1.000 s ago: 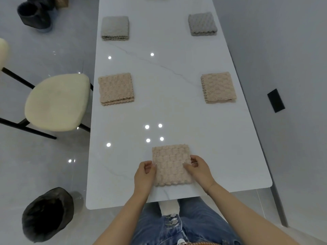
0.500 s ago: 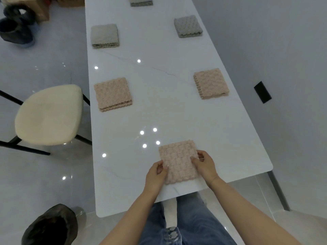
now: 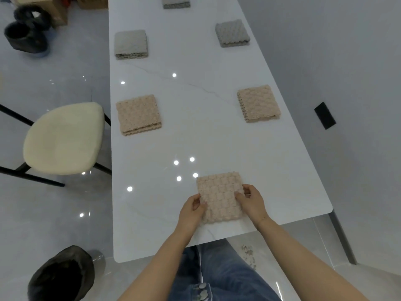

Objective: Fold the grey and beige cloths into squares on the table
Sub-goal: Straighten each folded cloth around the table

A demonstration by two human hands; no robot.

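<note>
A beige textured cloth (image 3: 220,195), folded into a square, lies near the front edge of the white table (image 3: 195,137). My left hand (image 3: 192,210) grips its left edge and my right hand (image 3: 251,200) grips its right edge. Farther up the table lie two more folded beige cloths, one on the left (image 3: 138,114) and one on the right (image 3: 257,103). Beyond them sit folded grey cloths on the left (image 3: 130,43) and right (image 3: 231,32), and part of another grey cloth (image 3: 175,2) shows at the top edge.
A cream-seated stool (image 3: 63,137) with black legs stands left of the table. Dark bins sit on the floor at bottom left (image 3: 61,276) and top left (image 3: 23,35). A grey wall with a black socket (image 3: 324,115) runs along the right.
The view has shifted left and the near beige cloth now sits a little right of centre; both hands keep hold of its side edges.
</note>
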